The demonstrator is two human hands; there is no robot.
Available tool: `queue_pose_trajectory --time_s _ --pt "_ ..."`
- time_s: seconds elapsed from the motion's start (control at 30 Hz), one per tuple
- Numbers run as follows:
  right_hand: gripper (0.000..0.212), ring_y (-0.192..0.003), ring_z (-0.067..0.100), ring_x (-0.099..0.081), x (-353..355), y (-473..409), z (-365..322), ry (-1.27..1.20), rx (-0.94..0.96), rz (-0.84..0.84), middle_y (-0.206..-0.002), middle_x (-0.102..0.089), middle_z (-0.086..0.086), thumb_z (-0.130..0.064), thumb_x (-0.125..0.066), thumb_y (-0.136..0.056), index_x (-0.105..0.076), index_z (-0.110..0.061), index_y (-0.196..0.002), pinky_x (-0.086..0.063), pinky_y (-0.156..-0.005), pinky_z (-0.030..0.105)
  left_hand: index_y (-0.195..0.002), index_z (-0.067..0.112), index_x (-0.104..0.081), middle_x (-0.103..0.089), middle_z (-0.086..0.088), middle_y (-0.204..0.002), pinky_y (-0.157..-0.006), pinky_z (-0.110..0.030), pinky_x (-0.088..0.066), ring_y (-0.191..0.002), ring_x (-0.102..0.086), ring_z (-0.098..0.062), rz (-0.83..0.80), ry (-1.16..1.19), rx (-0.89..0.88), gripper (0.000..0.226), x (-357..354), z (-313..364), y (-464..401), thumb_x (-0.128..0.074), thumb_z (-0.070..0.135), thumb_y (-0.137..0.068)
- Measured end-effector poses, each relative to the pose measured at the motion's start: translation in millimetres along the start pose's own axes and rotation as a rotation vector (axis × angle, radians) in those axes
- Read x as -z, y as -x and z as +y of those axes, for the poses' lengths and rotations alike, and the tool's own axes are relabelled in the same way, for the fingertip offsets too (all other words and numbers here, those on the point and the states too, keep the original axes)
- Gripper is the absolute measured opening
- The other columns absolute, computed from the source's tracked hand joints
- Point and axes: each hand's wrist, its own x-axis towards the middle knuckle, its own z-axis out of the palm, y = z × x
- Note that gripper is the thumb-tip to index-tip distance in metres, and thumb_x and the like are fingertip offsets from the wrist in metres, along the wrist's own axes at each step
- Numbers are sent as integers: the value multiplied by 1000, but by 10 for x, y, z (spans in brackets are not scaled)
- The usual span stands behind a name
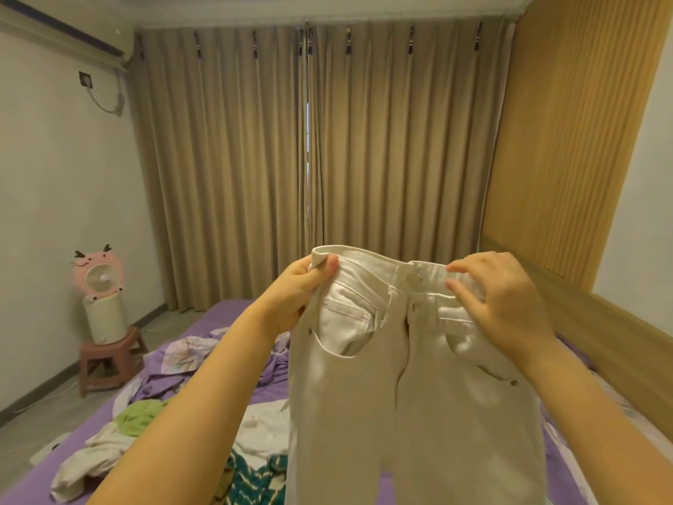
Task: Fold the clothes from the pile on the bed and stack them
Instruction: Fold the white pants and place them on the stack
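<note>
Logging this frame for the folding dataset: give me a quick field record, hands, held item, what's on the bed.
held item: white jeans, held up by the waistband, front facing the camera, legs hanging down
left hand: grips the waistband's left corner
right hand: pinches the waistband to the right of the button
bed: purple sheet, unfolded clothes scattered on it
pile items seen: green garment, white garment, teal patterned garment
folded stack: none in view
background: pink fan on a stool, closed curtains

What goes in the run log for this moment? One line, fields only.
step: lift to fold | item: white jeans held up by waistband | left hand: grips | right hand: pinches | pile: unfolded on bed
</note>
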Motion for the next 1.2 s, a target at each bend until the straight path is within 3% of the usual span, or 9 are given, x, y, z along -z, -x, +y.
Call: queue_pose_trajectory --time_s 0.1,0.23,0.4,0.57,0.73,0.83,0.93,1.0,1.2 --pt "7 -90 23 -59 -38 180 -359 3 273 185 -93 -67 2 -14 -69 -85 -73 -12 -89 -40 -82 37 -109 7 -61 -70 -10 -96 -76 -34 -58 -85 -68 -21 -25 62 -19 38 -131 120 -65 -61 36 -84" --pt "13 -98 21 -58 -187 385 -693 -52 514 174 -99 -69 3 -15 -70 -86 -75 -14 -98 -45 -85 35 -113 2 -60 -68 -13 -98 -79 -37 -57 -85 -67 -23 -74 129 -9 41 -277 236 -123 -59 32 -86" --pt "19 -105 25 -56 -240 238 -682 -175 448 108 -105 -68 6 -21 -65 -90 -74 -13 -105 -49 -82 43 -96 10 -68 -71 -8 -87 -64 -31 -57 -74 -69 -20 -199 89 26 23 -354 343 -100 -59 31 -90" --pt "21 -100 24 -61 -205 99 -682 -246 448 27 -92 -69 -3 -27 -61 -89 -75 -13 -83 -45 -80 46 -96 9 -67 -70 -8 -84 -60 -29 -56 -70 -68 -18 -206 57 78 25 -354 333 -67 -60 32 -90" --pt "13 -85 20 -61 -136 -82 -735 -307 464 -128 -77 -65 -2 -20 -64 -87 -74 -12 -81 -42 -93 47 -93 10 -69 -70 -7 -83 -64 -28 -56 -72 -67 -17 -215 43 141 21 -376 320 -34 -61 30 -89" --pt "8 -86 18 -55 -125 -173 -763 -417 412 -215 -75 -60 -6 -18 -68 -81 -71 -11 -80 -39 -95 45 -94 11 -69 -70 -6 -81 -62 -27 -56 -70 -67 -16 -214 23 169 19 -404 345 -22 -56 25 -95" --pt "14 -96 22 -50 -145 -199 -826 -507 322 -129 -87 -56 -10 -16 -75 -74 -67 -5 -73 -41 -92 44 -97 10 -69 -69 -9 -83 -60 -28 -56 -69 -67 -18 -210 6 180 17 -415 384 -26 -56 19 -95" --pt "17 -96 25 -50 -158 -211 -855 -488 310 -63 -87 -59 -2 -16 -77 -72 -66 -3 -71 -45 -86 45 -94 10 -70 -69 -9 -81 -58 -28 -55 -68 -67 -18 -216 -10 189 16 -403 406 -21 -56 17 -94" --pt "21 -94 23 -57 -155 -78 -785 -282 575 -33 -86 -64 0 -17 -56 -91 -72 -11 -79 -45 -83 40 -98 8 -65 -68 -8 -81 -63 -30 -56 -67 -66 -18 -161 -20 238 21 -338 400 -8 -60 27 -92"
